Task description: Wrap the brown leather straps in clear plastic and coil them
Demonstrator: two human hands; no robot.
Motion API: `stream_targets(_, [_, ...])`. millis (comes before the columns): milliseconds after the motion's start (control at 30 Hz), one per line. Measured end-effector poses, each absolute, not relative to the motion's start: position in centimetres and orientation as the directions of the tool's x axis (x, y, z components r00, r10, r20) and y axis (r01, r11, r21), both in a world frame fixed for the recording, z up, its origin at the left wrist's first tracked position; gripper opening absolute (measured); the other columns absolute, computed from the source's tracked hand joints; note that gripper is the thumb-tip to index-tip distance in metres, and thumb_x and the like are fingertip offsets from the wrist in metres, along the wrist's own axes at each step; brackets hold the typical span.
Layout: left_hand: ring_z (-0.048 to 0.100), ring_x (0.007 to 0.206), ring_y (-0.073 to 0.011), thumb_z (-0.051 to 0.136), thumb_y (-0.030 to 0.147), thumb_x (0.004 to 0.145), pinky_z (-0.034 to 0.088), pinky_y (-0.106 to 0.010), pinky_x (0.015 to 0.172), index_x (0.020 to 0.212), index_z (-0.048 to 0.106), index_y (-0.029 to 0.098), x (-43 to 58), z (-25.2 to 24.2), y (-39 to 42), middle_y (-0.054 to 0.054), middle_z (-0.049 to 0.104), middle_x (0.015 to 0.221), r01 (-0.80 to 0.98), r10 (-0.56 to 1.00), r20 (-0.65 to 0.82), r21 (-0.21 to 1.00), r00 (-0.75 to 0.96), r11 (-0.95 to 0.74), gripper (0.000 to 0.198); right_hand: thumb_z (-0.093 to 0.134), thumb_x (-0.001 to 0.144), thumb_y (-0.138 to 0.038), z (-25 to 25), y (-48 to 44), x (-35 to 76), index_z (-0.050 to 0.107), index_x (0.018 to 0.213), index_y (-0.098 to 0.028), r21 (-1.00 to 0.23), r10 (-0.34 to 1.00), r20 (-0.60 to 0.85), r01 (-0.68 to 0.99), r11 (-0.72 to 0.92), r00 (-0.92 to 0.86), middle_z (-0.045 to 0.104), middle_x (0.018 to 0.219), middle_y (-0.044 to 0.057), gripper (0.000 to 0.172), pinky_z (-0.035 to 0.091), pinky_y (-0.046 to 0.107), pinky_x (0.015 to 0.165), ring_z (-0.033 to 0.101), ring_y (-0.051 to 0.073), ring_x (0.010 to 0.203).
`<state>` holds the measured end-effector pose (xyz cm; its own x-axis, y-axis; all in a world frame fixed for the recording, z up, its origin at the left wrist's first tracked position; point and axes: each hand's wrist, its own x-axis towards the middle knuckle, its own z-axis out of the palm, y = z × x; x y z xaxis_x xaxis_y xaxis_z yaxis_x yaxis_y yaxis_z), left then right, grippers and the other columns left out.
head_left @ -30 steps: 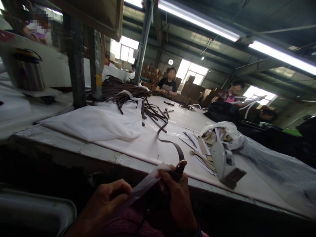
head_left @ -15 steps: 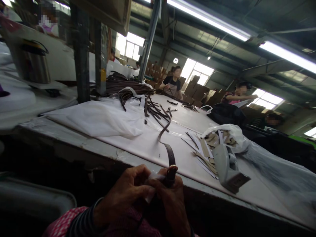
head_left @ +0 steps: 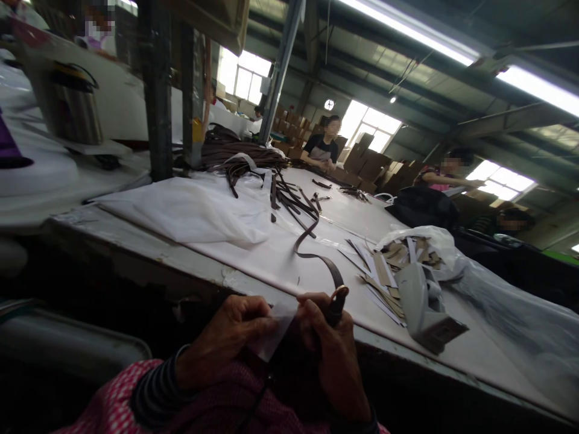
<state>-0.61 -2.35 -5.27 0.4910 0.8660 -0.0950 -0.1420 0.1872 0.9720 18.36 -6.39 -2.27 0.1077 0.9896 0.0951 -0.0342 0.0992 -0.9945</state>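
My left hand (head_left: 221,337) is closed, with thumb and forefinger pinching a small translucent white sheet (head_left: 277,333) over my lap. The sheet spans the space between both hands, and its right edge reaches the fingertips of my right hand (head_left: 337,361). That hand is wrapped round the buckle end of a dark brown belt (head_left: 326,259). A copper-coloured buckle (head_left: 339,293) sticks up above its fingers. From there the belt curves away over the white tabletop (head_left: 253,265) towards a bunch of other belts (head_left: 289,199). Whether the right fingertips also grip the sheet I cannot tell.
A grey-white tape dispenser (head_left: 427,307) stands on the right, beside paper strips (head_left: 384,277) and a plastic bag (head_left: 446,241). White plastic sheeting (head_left: 190,211) lies at left, near metal posts (head_left: 157,90). Co-workers, one a person in an apron (head_left: 323,150), are across the table.
My hands have moved apart, and the translucent sheet now shows stretched between them. My right hand and the belt buckle have shifted right and slightly up. The view has swung a little left.
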Motion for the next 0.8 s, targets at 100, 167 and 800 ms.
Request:
stream_targets(100, [0.046,0.059,-0.0108,0.078,0.05,0.08,0.035,-0.022,0.056,0.071,0.065,0.014,-1.4,-5.6,-2.4,0.003,0.056,0.061,-0.1,0.868,-0.072,0.985,0.491,0.138,0.039,0.071,0.095,-0.044,-1.0,-6.2,19.2,0.071,0.098,-0.015,-0.984,0.984,0.12,-0.111,0.136,0.135,0.059,0.073,0.0,0.029,0.022,0.022,0.045,0.035,0.004,0.048])
stream_targets(167, [0.047,0.062,-0.0112,0.074,0.05,0.084,0.036,-0.022,0.058,0.072,0.066,0.014,-1.9,-5.7,-2.5,0.003,0.057,0.064,-0.061,0.868,-0.053,0.994,0.493,0.096,0.039,0.072,0.094,-0.043,0.1,-6.0,19.6,0.072,0.097,-0.016,-0.972,0.981,0.135,-0.173,0.158,0.137,0.059,0.075,0.0,0.027,0.02,0.021,0.044,0.034,0.003,0.047])
stream_targets(800, [0.066,0.084,-0.019,0.065,0.035,0.093,0.047,-0.026,0.08,0.087,0.08,0.019,-1.1,-10.4,-3.6,-0.004,0.073,0.086,0.026,0.906,0.162,0.982,0.392,-0.187,0.023,0.063,0.099,-0.048,13.3,-2.9,17.4,0.07,0.08,-0.022,-0.879,0.89,0.451,-0.139,0.456,0.07,0.05,0.068,-0.004,0.033,0.022,0.024,0.04,0.026,0.005,0.046])
